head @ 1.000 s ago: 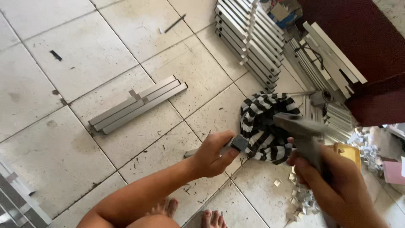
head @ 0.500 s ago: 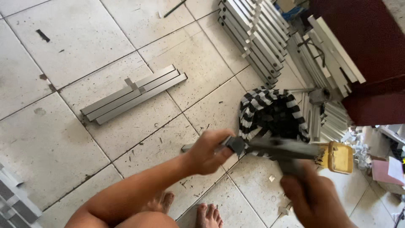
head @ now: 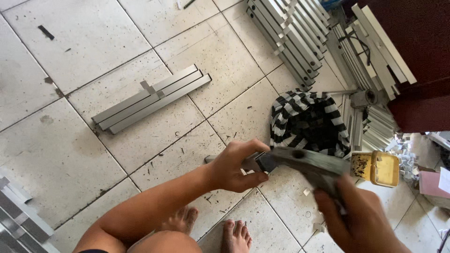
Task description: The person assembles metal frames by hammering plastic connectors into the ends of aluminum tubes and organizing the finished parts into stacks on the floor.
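My left hand grips a short grey metal strip over the tiled floor. My right hand holds the handle of a grey metal hand tool whose head meets the strip's end beside the left fingers. A black-and-white striped bag lies open just behind the tool. A small yellow box sits right of it, behind the tool. My bare feet show at the bottom edge.
A bundle of grey metal profiles lies on the tiles at left. A stack of longer profiles leans at top centre, more pieces beside a dark red cabinet. Metal scraps litter the right; more profiles at bottom left.
The tool has swung from upright to lying nearly level, its head now against the strip in my left hand. The view has shifted down and left.
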